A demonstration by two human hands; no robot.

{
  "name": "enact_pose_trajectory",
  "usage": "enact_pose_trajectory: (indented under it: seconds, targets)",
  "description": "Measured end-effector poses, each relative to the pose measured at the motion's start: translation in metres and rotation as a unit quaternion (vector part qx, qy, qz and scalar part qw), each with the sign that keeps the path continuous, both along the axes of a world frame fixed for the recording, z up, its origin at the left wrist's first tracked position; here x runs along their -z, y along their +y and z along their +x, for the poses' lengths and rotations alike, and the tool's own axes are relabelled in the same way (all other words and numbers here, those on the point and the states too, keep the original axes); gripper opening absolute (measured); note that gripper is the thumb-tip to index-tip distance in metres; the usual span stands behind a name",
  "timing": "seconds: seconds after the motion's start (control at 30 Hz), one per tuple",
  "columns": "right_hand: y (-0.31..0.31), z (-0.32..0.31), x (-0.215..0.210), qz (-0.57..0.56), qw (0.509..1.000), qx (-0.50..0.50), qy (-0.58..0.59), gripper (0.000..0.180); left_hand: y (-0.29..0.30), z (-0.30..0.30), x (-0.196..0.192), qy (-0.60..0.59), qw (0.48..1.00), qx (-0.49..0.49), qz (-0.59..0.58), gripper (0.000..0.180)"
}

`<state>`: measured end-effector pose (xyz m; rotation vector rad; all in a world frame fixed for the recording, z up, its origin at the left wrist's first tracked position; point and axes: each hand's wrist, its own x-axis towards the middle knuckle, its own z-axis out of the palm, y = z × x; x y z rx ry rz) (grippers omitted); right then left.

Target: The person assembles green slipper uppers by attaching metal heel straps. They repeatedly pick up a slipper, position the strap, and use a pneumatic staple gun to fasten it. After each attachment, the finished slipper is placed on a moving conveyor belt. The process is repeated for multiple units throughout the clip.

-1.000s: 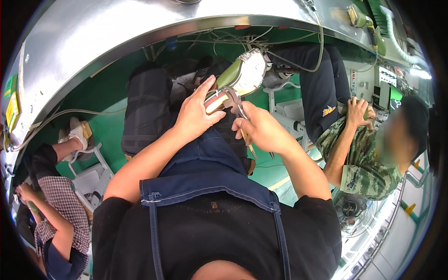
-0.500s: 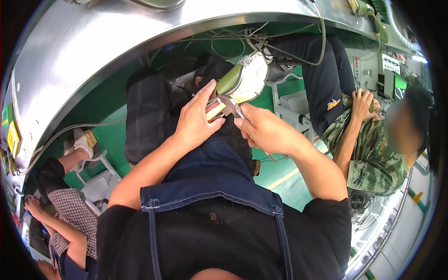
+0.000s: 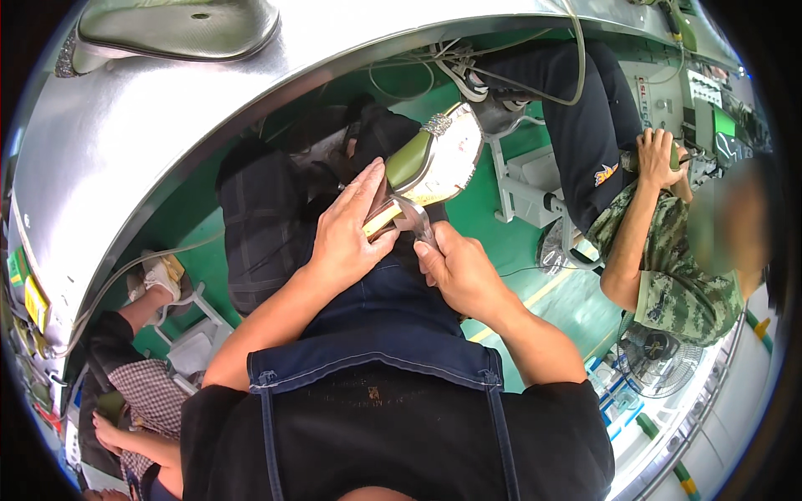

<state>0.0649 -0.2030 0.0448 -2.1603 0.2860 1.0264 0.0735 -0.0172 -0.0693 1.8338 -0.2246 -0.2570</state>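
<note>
Green shoe (image 3: 411,167), just beyond right grip (image 3: 458,271) | left grip (image 3: 349,219): clasping its near end | right: curled round pincers (image 3: 415,220)

A shiny metal bench (image 3: 134,142) curves from nine o'clock over twelve toward two. On it, between ten and eleven o'clock, lies an olive-green shoe-like piece (image 3: 180,32), cut off by the upper edge, its end glittering. Below spreads a green floor (image 3: 493,219), bearing a white-framed stool (image 3: 532,179) at two o'clock and another white stool (image 3: 197,338) at eight. A yellow line (image 3: 543,294) crosses it around four.
</note>
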Motion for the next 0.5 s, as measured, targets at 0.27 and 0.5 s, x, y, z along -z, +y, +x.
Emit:
enact_pose_trajectory:
  seconds: [0.27, 0.5]
  targets:
    - [0.001, -0.010, 0.007, 0.053, 0.992, 0.111, 0.022, 0.028, -0.003, 0.004, 0.004, -0.022, 0.999, 0.019, 0.015, 0.088]
    - [-0.017, -0.007, 0.018, 0.168, 0.958, 0.213, 0.095, 0.032, -0.005, -0.007, 0.014, -0.113, 0.993, -0.027, -0.001, 0.077]
